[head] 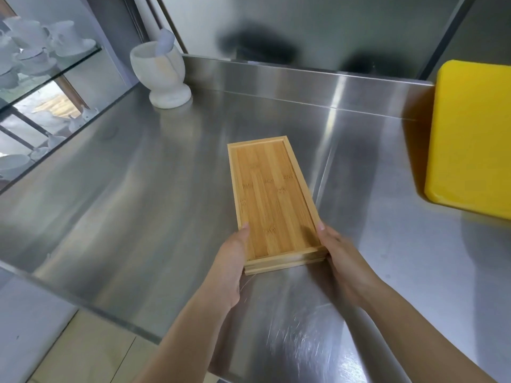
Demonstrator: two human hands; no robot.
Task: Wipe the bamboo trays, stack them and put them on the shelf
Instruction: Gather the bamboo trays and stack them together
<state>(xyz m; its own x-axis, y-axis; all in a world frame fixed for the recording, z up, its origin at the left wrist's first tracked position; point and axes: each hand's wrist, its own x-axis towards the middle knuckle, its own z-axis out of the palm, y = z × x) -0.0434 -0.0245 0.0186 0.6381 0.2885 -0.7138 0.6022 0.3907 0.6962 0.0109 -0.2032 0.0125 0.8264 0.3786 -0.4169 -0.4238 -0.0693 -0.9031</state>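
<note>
Bare steel counter lies open toward nine o'clock; white stone mortar blocks eleven, thick yellow block, perhaps a board, two.

The stacked bamboo trays, rectangular with low rims and pale striped grain, lie flat and open side up on the steel shelf, mid-surface, long side running toward its back edge.

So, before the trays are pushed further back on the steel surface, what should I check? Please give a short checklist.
1. Left hand on the near left side of the trays: ok.
2. Right hand on the near right side: ok.
3. Trays aligned in the stack: ok, edges flush at the near end.
4. Path clear of the mortar and yellow board: ok.
5. Trays wiped dry: cannot tell.
</note>
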